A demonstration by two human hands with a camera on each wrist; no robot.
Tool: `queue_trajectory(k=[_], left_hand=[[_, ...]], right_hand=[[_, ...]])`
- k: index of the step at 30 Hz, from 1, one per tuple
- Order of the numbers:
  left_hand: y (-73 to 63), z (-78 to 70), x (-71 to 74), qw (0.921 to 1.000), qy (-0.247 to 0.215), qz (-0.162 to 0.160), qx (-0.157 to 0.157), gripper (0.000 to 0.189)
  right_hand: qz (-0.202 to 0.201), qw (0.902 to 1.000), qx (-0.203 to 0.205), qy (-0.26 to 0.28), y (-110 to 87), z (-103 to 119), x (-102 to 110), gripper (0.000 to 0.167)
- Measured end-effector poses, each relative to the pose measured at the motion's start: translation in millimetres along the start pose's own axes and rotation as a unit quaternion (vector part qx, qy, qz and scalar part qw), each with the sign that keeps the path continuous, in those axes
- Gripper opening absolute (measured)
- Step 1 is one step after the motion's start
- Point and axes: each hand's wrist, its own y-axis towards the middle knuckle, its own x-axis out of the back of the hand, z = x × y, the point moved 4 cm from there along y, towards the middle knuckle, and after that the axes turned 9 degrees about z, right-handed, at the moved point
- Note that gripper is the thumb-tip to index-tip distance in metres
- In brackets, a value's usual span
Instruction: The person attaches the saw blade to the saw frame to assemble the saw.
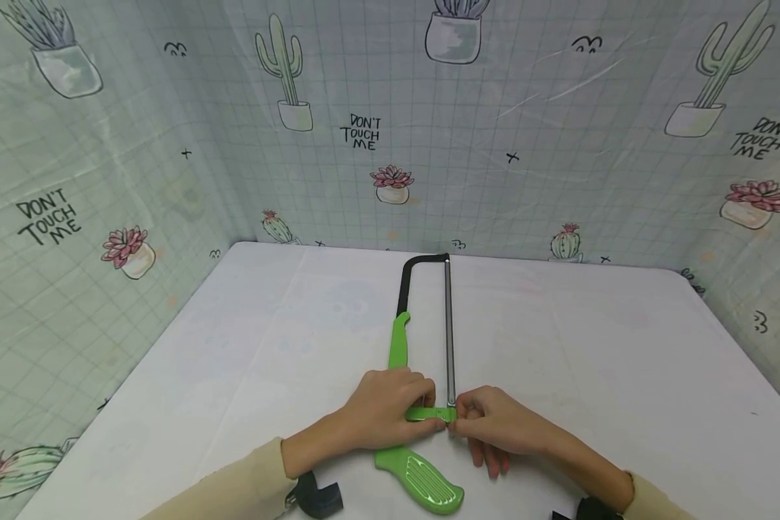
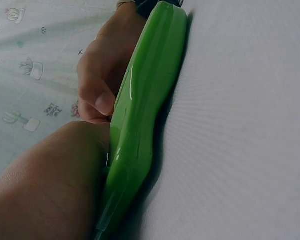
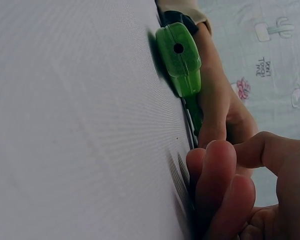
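A hacksaw (image 1: 398, 343) with a green handle and a black front frame lies flat on the white table. Its straight metal blade (image 1: 449, 332) runs along the right side, down to a short green crosspiece (image 1: 429, 414). My left hand (image 1: 383, 409) lies over the frame and grips that crosspiece between thumb and fingers. At the crosspiece's right end, thumb and index finger of my right hand (image 1: 503, 422) pinch the tip beside the blade's near end; the exact part is hidden. The green handle (image 2: 145, 90) fills the middle of the left wrist view. From the right wrist, the handle's butt (image 3: 182, 60) shows a dark hole.
The white table (image 1: 286, 325) extends around the saw on all sides. Behind and beside it hangs a cloth (image 1: 526, 195) printed with cacti. Dark wrist straps (image 1: 318, 498) sit near both sleeves.
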Motion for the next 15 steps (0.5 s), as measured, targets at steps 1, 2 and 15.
queue_trajectory(k=[1, 2, 15], left_hand=[[0.0, 0.0, -0.2, 1.0, 0.001, -0.001, -0.001, 0.028], [0.1, 0.0, -0.2, 1.0, 0.001, -0.002, -0.001, 0.028], [0.7, 1.3, -1.0, 1.0, 0.005, 0.001, -0.001, 0.028]], right_hand=[[0.001, 1.0, 0.0, 0.001, 0.0, 0.1, -0.1, 0.021], [0.002, 1.0, -0.002, 0.002, 0.1, 0.1, -0.2, 0.021], [0.031, 0.9994, 0.009, 0.008, -0.8, 0.3, 1.9, 0.016]])
